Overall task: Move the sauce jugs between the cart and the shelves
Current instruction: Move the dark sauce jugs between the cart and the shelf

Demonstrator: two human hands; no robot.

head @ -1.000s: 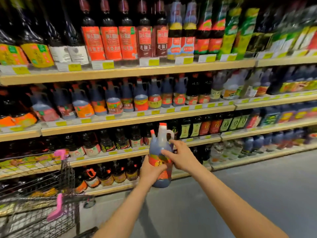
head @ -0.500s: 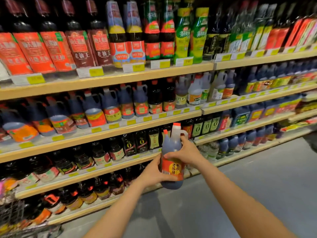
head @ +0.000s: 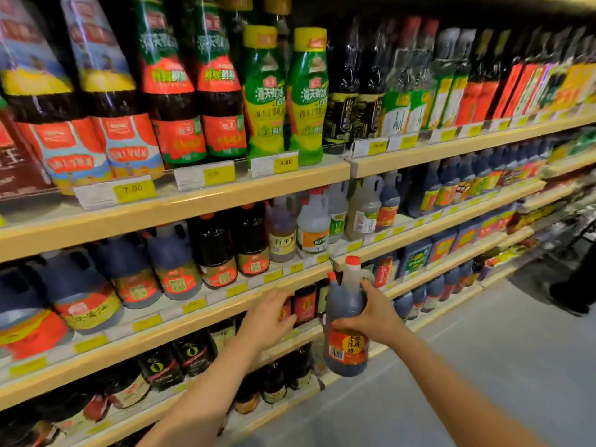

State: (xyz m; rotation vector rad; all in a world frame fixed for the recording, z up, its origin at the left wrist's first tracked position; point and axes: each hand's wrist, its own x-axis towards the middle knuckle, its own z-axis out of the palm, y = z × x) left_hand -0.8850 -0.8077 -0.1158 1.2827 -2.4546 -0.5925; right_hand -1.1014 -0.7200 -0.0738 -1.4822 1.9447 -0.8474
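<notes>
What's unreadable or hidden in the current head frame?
- Cart: not in the head view, cut off by the frame edge.
- Left hand fingers: tips blur against dark bottles; contact unclear.
- Jug in right hand: label partly covered by the fingers.
- Far right shelves: labels too small and blurred.

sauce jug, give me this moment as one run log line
right hand: grips sauce jug, upright, in front of the shelves | left hand: off jug, fingers relaxed, reaching toward shelf bottles | cart: not in view

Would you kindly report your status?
Right hand gripping dark red-capped plastic sauce jug. Left hand open, reaching toward small dark shelf bottles. Nothing blocking.
</notes>
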